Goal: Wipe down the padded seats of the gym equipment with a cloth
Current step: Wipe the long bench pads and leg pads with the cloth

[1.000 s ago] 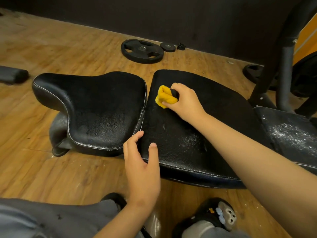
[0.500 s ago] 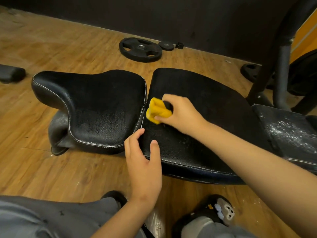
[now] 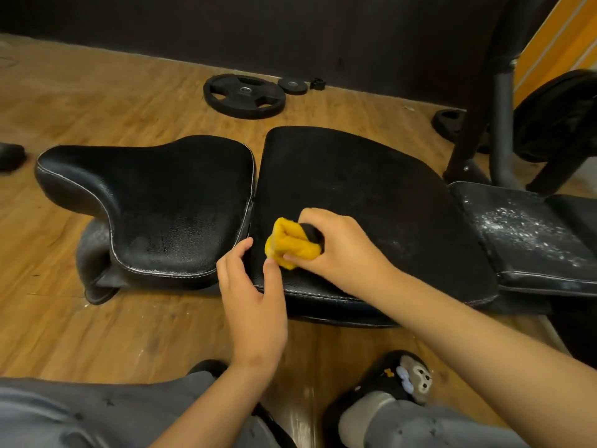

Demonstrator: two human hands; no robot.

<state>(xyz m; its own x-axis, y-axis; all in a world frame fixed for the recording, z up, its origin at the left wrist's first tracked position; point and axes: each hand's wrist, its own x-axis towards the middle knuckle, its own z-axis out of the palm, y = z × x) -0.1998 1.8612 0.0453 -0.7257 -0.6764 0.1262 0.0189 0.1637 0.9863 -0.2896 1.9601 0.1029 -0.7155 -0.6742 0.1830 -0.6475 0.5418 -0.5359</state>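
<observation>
Three black padded sections lie in a row low over the floor: a saddle-shaped seat pad on the left, a wide middle pad, and a right pad speckled with white dust. My right hand grips a folded yellow cloth and presses it on the near left part of the middle pad. My left hand rests on that pad's near left corner, thumb on top and fingers in the gap between the pads.
A large weight plate and a small one lie on the wooden floor by the dark wall. Black frame posts rise at the right. Another black pad sits at the far left. My slippered foot is below.
My right hand has drawn the yellow cloth toward me along the middle pad's left side, ending close to my left thumb. My left hand has stayed on the corner.
</observation>
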